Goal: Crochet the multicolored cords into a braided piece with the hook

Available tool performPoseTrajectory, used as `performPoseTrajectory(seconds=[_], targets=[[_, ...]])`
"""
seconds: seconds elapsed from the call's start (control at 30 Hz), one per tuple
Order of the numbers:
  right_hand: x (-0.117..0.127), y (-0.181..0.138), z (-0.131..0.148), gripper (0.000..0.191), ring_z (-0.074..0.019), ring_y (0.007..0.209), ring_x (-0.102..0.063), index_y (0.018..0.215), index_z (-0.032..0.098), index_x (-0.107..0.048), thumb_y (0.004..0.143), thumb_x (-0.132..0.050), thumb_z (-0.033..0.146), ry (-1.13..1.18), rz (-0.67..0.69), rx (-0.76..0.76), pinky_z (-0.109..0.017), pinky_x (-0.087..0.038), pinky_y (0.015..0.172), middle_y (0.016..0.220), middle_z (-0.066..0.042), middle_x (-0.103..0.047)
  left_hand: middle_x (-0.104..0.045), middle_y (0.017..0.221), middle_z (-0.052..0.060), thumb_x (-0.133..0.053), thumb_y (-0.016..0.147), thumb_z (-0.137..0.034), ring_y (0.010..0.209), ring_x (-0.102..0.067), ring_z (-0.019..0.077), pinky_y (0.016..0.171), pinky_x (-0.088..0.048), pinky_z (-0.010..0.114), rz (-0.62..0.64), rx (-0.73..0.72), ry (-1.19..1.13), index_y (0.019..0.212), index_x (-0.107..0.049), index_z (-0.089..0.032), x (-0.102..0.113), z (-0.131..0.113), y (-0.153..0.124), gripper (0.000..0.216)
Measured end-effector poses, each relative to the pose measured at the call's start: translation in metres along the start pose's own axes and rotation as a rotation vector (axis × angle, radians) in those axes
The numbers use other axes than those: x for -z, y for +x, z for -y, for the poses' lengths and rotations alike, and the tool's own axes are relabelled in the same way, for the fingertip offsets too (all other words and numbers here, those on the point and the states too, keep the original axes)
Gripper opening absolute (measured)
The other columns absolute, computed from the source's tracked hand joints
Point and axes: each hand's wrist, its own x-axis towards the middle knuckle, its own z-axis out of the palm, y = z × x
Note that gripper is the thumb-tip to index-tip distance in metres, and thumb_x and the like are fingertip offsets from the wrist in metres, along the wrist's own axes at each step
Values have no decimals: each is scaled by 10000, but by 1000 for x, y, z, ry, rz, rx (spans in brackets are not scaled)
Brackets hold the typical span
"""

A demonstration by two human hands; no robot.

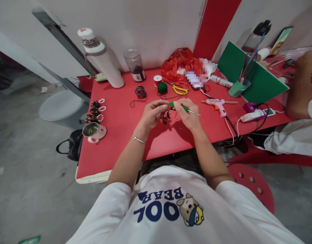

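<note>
My right hand grips a crochet hook with a green handle; its thin metal shaft sticks out to the right. Close beside it, my left hand pinches a small dark, multicoloured yarn piece, partly hidden by the fingers. Both hands meet above the red table. Just beyond them lie a multicoloured ball of yarn with a loose strand, a green ball of yarn, a spool of red thread and a yellow-handled cutting tool.
On the red table stand a white bottle, a clear jar and a metal cup, near beaded yarn pieces. A pink glue gun and cables lie right. Past a green board is another person's arm.
</note>
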Motion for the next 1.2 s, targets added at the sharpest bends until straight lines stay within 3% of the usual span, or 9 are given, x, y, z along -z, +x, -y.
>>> performPoseTrajectory(seconds=[0.1,0.2,0.37,0.57,0.67,0.77,0.93,1.1,1.2], targets=[[3,-8,-2,422,-193,865,-656,769,246,-730,1041,-578,530,-58,-25,27,-409,-489,927,832,-15,-770,-514,533,-47,-953,618,-401,386,-281,20,368,-196,199,40,19,18,795,-809,-168,0,5,-4,326],[2,-15,-5,422,-211,926,-673,769,250,-731,1034,-580,543,-33,-22,22,-419,-507,942,854,-31,-767,-595,594,-6,-988,575,-387,440,-386,32,395,-254,186,25,-16,52,709,-801,-164,2,12,-4,320],[-2,-23,-6,420,-187,842,-688,801,239,-756,1007,-612,575,70,12,-111,-378,-562,852,857,-38,-748,-754,926,71,-1000,553,-381,562,-563,75,416,-388,193,4,10,26,705,-791,-166,7,15,-3,336],[-1,-24,-11,418,-182,820,-700,755,235,-761,995,-646,556,103,0,-167,-355,-570,802,810,-36,-756,-584,585,-27,-1008,560,-355,437,-387,34,392,-307,169,-13,78,-96,746,-766,-156,8,20,-7,364],[-5,-25,-14,429,-179,803,-701,729,234,-747,1000,-635,547,60,33,-151,-349,-571,790,794,-38,-756,-475,513,-73,-988,601,-432,401,-283,19,374,-198,163,2,145,-138,849,-781,-155,6,25,-11,426],[-8,-26,-16,411,-167,768,-683,725,232,-732,1002,-637,521,9,94,-116,-342,-565,780,780,-32,-739,-426,469,-87,-984,598,-516,372,-266,21,357,-157,169,-36,204,-126,798,-737,-154,5,32,-14,482],[-5,-25,-18,216,-174,854,-701,854,237,-780,889,-807,448,54,210,-113,-336,-580,801,917,-34,-759,-378,471,-115,-962,651,-402,360,-202,4,331,-128,145,-61,308,-286,697,-583,-172,10,38,-11,445],[10,-22,-18,269,-176,862,-722,1117,275,-793,881,-797,403,200,188,-343,-313,-610,699,1021,-34,-782,-412,488,-110,-844,753,-256,360,-157,-6,322,-103,128,-175,438,-478,670,-485,-183,19,33,-8,375],[30,-21,-23,275,-178,798,-718,1096,276,-804,851,-825,400,192,161,-409,-316,-607,658,968,-27,-787,-365,480,-113,-817,802,-267,364,-150,-3,330,-92,133,-158,462,-503,661,-464,-185,23,28,-9,390]])
